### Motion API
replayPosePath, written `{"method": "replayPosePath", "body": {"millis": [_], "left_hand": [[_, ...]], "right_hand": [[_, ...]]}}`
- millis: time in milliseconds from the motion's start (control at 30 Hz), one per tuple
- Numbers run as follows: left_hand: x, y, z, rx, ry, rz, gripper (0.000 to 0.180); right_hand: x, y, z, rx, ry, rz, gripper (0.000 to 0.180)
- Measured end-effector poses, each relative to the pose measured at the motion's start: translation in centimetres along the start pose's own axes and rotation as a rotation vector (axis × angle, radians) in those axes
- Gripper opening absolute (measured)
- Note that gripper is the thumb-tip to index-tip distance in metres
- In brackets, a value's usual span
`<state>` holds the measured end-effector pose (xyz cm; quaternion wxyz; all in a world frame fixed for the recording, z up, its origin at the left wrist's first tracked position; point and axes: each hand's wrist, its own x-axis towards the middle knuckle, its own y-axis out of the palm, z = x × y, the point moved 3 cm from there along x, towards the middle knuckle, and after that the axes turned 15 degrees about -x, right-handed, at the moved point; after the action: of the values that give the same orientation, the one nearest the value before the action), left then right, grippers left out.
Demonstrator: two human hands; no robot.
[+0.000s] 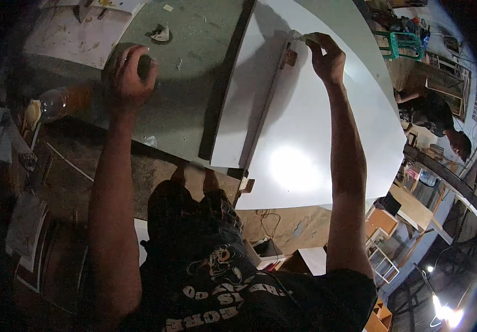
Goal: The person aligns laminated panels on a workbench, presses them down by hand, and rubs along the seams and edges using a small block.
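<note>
A long straight bar (264, 113) lies across a glossy white panel (310, 122), with a small wooden block (291, 57) near its far end and another wooden block (246, 185) at its near end. At the far end of the bar, my right hand (327, 58) has its fingertips pinched at a small pale piece, too small to make out. My left hand (133, 77) is raised over the grey-green tabletop (191, 99) to the left of the panel. Its fingers are loosely curved, the thumb stands apart, and nothing shows in it.
A crumpled scrap (160, 33) lies on the tabletop. Beyond its left edge is a clear plastic bottle (56, 105). At the far right another person (434, 113) bends over near a green plastic chair (401, 44). Wooden boxes and boards (385, 224) stand at the lower right.
</note>
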<state>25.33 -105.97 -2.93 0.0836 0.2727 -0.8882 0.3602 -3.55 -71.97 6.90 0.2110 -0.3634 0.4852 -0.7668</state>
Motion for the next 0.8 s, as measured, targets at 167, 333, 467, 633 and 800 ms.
{"method": "replayPosePath", "body": {"millis": [167, 333, 467, 633, 800], "left_hand": [[0.1, 0.1, -0.5, -0.011, 0.016, -0.006, 0.035], [-0.2, 0.2, 0.7, -0.025, 0.045, -0.006, 0.035], [-0.4, 0.5, 1.0, -0.022, 0.017, -0.003, 0.035], [0.1, 0.3, 0.6, -0.032, 0.02, 0.011, 0.036], [0.0, 0.6, -0.4, 0.03, -0.013, 0.055, 0.037]], "right_hand": [[-0.3, 0.8, -0.3, 0.029, 0.082, 0.002, 0.012], [0.4, 0.9, 1.2, 0.038, 0.043, -0.011, 0.014], [0.1, 0.8, 1.4, 0.073, 0.065, 0.026, 0.015], [0.6, 0.4, 0.7, -0.028, 0.059, 0.03, 0.013], [-2.9, -2.7, 1.7, 0.085, 0.241, -0.067, 0.01]]}}
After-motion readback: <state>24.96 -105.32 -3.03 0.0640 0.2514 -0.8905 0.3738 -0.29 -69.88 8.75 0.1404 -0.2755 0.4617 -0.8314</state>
